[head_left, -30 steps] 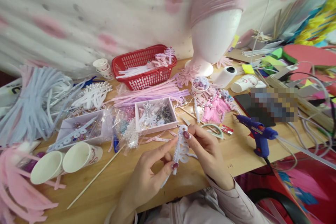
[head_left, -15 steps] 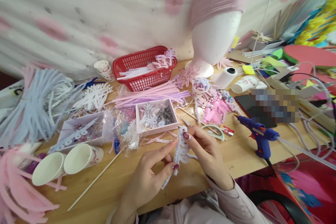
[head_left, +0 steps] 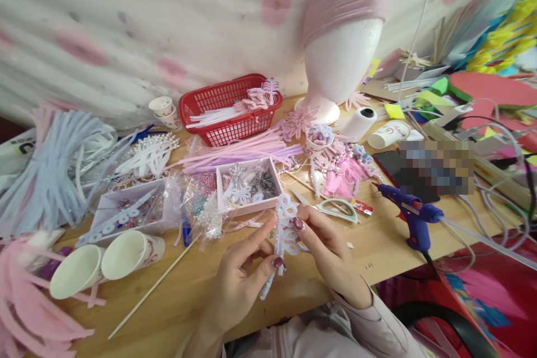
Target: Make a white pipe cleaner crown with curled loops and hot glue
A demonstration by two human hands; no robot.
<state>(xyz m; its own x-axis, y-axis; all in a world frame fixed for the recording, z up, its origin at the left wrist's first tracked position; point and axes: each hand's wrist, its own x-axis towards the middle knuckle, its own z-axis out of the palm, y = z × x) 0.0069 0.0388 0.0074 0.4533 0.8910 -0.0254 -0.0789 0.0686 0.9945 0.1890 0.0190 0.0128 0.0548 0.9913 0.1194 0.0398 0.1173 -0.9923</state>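
Between my hands, above the table's front part, is a pale lilac pipe-cleaner piece (head_left: 289, 240) with a straight stem and a row of small loops along its right side. My left hand (head_left: 245, 271) pinches the lower stem between thumb and fingers. Thumb and fingers of my right hand (head_left: 329, 243) are closed on the looped edge. Just beyond lie scissors (head_left: 340, 210) with pale green handles. A similar looped piece (head_left: 121, 218) rests across the left white box.
A blue glue gun (head_left: 413, 215) stands to the right with its cord trailing. Farther back are a red basket (head_left: 213, 137) and a foam head (head_left: 342, 61). Paper cups (head_left: 128, 257), a wooden stick (head_left: 153, 288) and a bead box (head_left: 251, 207) lie left and ahead.
My right fingers have slid down from the top of the looped piece, and its upper loops now show. The scissors are more visible. My left hand keeps its pinch.
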